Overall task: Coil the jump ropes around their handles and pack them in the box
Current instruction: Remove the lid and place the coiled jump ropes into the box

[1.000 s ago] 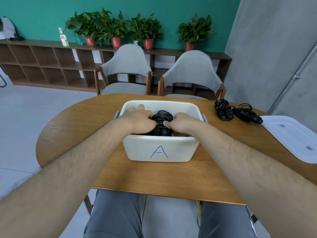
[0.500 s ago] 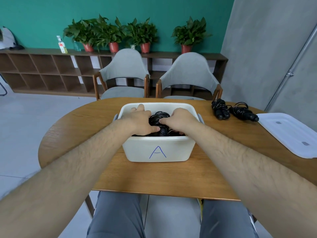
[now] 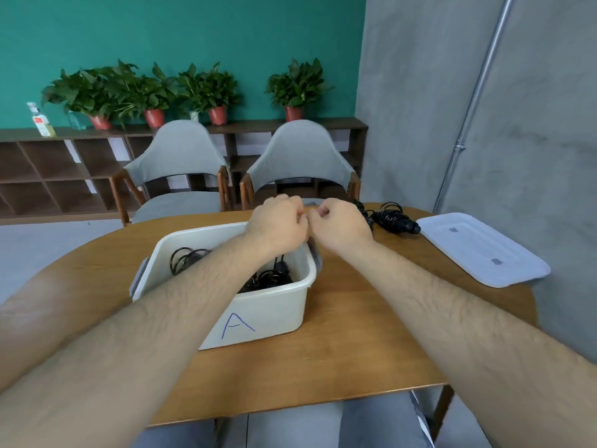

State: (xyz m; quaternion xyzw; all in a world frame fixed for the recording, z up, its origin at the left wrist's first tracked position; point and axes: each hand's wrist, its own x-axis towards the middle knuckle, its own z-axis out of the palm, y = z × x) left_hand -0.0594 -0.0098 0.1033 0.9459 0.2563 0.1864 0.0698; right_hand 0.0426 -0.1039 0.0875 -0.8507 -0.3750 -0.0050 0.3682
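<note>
A white box [image 3: 277, 313] marked with a blue "A" stands on the wooden table [image 3: 355, 337]. Black coiled jump ropes [image 3: 187, 258] lie inside it, partly hidden by my left forearm. My left hand [image 3: 276, 221] and my right hand [image 3: 339, 223] hover side by side above the box's far right corner, knuckles nearly touching, fingers curled with nothing seen in them. Another coiled black rope [image 3: 392, 218] lies on the table just right of my right hand. A second one [image 3: 363, 210] beside it is mostly hidden behind that hand.
The box's pale lid [image 3: 478, 250] lies flat at the table's right end. Two grey chairs [image 3: 181, 169] stand against the table's far side. Behind them, a low shelf carries potted plants [image 3: 206, 92].
Both hands came up out of the box and moved to its far right corner, leaving the coiled rope inside. The view swung to the right and upward.
</note>
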